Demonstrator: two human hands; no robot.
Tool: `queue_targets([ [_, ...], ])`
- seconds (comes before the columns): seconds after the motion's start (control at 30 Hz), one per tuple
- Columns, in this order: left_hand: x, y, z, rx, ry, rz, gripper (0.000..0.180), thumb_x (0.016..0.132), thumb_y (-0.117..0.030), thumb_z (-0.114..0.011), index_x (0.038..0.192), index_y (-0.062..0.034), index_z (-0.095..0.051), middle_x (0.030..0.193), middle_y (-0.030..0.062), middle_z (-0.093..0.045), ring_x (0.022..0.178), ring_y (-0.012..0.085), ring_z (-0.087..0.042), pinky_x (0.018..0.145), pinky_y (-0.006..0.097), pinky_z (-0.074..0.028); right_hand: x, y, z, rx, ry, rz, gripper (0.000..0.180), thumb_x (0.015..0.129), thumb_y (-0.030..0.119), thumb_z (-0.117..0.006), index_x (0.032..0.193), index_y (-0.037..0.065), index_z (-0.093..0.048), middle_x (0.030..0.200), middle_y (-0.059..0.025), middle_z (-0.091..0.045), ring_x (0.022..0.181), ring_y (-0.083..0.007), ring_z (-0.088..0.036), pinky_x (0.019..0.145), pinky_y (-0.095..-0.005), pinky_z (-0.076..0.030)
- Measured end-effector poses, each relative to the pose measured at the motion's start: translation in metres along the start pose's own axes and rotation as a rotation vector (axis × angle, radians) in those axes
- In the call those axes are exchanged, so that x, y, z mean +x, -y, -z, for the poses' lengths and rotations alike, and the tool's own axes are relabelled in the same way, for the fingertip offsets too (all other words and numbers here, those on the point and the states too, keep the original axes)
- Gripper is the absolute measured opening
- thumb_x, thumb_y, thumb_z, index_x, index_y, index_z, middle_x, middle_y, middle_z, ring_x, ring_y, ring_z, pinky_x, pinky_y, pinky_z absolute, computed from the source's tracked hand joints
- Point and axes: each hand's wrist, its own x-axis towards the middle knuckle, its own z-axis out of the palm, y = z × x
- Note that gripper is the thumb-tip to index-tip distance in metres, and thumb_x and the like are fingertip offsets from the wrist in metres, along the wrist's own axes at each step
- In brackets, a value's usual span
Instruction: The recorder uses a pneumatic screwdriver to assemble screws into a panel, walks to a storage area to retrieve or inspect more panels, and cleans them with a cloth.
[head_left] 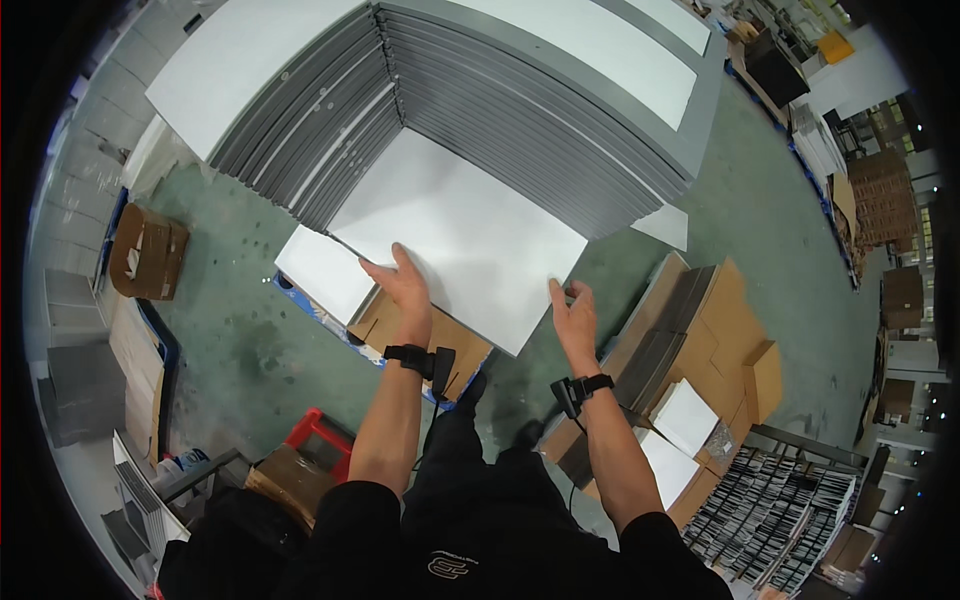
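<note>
A white flat panel (470,235) with a thin dark edge lies in front of me, its far end reaching into the corner of tall stacks. My left hand (402,290) grips its near left edge, with the other fingers partly hidden. At the right edge, my right hand (572,315) pinches the panel between thumb and fingers. Grey-edged panels are piled high on the left (305,150) and along the far side (510,120). Beneath and left of the held panel, a smaller white panel (325,270) rests beside brown cardboard (440,335) on a blue-edged pallet.
To my right stand cardboard-covered stacks (700,345) with white pieces (685,418) on top. A rack of thin strips (770,515) is at lower right. Left are an open cardboard box (150,252) and a red frame (322,435). The floor (230,330) is green.
</note>
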Motion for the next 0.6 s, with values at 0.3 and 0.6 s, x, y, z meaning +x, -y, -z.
queue_targets([
  [0.3,-0.001,0.003,0.0,0.051,-0.048,-0.014,0.089,0.101,-0.033,-0.062,0.157,0.0149,-0.012,0.162,0.0378,-0.02,0.154,0.0467,-0.02,0.128,0.046,-0.014,0.035,-0.008,-0.031,0.601,0.315,-0.351,0.09,0.1,0.062,-0.057,0.162,0.005,-0.024,0.151,-0.0202,-0.049,0.135,-0.034,-0.053,0.098,-0.053,-0.052],
  [0.6,-0.003,-0.013,0.02,0.027,0.075,0.065,0.092,0.102,-0.036,-0.06,0.159,0.0132,-0.007,0.166,0.0337,-0.013,0.157,0.0429,-0.013,0.129,0.044,-0.014,0.036,0.0,-0.009,0.485,0.44,-0.286,0.088,0.099,0.065,-0.055,0.161,0.009,-0.028,0.155,-0.0165,-0.043,0.135,-0.0346,-0.048,0.095,-0.0597,-0.05],
])
